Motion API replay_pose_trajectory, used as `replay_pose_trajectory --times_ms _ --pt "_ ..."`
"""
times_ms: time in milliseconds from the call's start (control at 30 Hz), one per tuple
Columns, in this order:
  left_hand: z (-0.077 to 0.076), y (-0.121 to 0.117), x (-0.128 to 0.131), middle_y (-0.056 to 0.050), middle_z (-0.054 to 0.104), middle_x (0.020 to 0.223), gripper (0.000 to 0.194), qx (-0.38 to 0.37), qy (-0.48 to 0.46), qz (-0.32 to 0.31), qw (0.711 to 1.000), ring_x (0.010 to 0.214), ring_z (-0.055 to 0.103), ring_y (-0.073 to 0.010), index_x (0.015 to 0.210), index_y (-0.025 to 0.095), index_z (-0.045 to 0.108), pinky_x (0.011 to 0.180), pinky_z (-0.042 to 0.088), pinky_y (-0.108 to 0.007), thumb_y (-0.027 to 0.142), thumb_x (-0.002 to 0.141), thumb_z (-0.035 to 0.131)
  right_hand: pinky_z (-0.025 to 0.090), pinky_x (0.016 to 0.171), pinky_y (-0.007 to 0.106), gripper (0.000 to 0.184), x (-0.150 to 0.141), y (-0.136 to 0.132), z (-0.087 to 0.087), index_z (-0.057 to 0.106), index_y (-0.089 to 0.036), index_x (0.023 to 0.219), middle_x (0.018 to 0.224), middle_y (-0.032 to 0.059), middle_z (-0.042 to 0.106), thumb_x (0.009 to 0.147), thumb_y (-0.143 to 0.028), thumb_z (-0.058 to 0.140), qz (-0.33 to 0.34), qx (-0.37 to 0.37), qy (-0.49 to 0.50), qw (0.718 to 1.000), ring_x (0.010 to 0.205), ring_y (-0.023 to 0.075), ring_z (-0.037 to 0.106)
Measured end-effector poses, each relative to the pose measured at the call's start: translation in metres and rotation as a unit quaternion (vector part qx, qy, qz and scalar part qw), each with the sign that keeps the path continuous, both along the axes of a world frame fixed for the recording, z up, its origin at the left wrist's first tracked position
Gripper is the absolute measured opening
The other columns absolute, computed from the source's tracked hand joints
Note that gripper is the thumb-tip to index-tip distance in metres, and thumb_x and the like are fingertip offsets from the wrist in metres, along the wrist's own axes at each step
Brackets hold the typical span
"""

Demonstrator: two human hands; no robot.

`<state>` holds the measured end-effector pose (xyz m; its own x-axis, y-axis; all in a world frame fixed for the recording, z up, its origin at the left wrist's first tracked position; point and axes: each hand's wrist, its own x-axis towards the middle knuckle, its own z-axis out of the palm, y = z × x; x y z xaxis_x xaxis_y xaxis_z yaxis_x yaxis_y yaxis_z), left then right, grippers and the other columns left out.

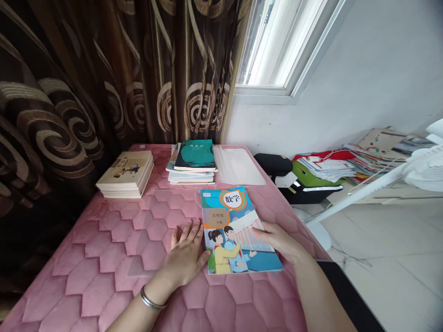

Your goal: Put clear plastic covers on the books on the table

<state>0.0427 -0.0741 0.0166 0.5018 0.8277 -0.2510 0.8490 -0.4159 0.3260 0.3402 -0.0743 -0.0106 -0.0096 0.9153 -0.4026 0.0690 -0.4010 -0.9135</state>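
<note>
A colourful schoolbook (235, 216) with two cartoon children on its cover lies flat on the pink quilted table cover (114, 240). My left hand (187, 253) rests flat beside the book's left edge, fingers stretched out, on a clear plastic sheet (155, 216) that spreads under the book. My right hand (278, 240) lies on the book's right edge, fingers on the cover and thumb side near the edge. A metal bangle (151, 300) is on my left wrist.
A stack of beige books (126, 174) sits at the back left. A pile topped by a teal book (194, 157) stands behind, with clear plastic covers (238, 165) next to it. Brown curtain (86, 78) behind; papers (346, 161) and a white fan stand (363, 189) to the right.
</note>
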Motion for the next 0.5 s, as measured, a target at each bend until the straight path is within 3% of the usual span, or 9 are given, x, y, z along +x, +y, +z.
replay_pose_trajectory --times_ms 133,300,500 --pt "-0.003 0.001 0.001 -0.003 0.005 0.158 0.064 0.007 0.004 0.000 1.000 0.145 0.001 -0.0266 0.150 0.022 0.015 0.115 0.002 -0.056 0.049 0.093 0.029 0.054 0.084 0.037 0.036 -0.001 0.000 0.002 0.069 -0.022 0.105 0.103 0.0035 0.073 0.072 -0.037 0.069 0.006 -0.004 -0.036 0.999 0.100 0.0285 0.066" --pt "-0.009 0.002 0.001 -0.003 0.008 0.158 0.063 0.024 0.006 0.002 1.000 0.145 0.004 -0.0272 0.149 0.021 0.018 0.115 0.002 -0.056 0.048 0.093 0.030 0.052 0.080 0.033 0.026 -0.002 0.002 0.003 0.073 -0.024 0.095 0.095 0.0006 0.075 0.078 -0.040 0.062 -0.014 -0.001 -0.174 0.985 0.096 0.0275 0.067" --pt "-0.010 0.003 0.003 -0.004 0.010 0.157 0.062 0.028 0.014 0.007 0.999 0.145 0.005 -0.0266 0.149 0.020 0.019 0.115 0.001 -0.055 0.045 0.093 0.030 0.049 0.075 0.032 0.036 0.001 0.006 0.002 0.074 -0.022 0.078 0.086 0.0041 0.075 0.083 -0.050 0.053 -0.017 0.004 -0.234 0.972 0.090 0.0280 0.068"
